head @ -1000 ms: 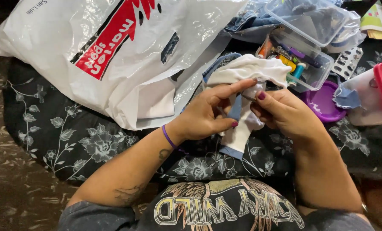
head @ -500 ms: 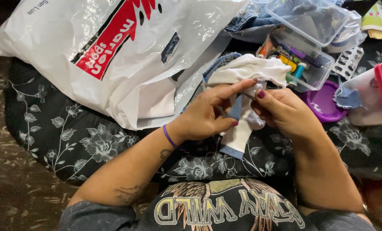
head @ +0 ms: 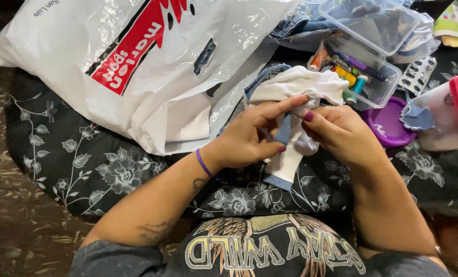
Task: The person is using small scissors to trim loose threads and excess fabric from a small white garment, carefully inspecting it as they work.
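Observation:
A white cloth with blue trim (head: 295,84) hangs between both hands over a dark flowered cushion (head: 100,164). My left hand (head: 252,136), with a purple band at the wrist, pinches the cloth's upper edge, forefinger stretched toward the right. My right hand (head: 339,133) grips the same cloth from the right, thumb pressed near the left forefinger. The cloth's lower end (head: 282,174) droops below the hands. Whether a needle is held between the fingers is too small to tell.
A large white plastic bag with a red panel (head: 136,61) lies at the upper left. A clear box of thread spools (head: 359,77) and its lid sit behind the hands. A purple lid (head: 388,123), a blister pack (head: 418,74), a red-lidded container (head: 457,113) and scissors (head: 262,192) lie near.

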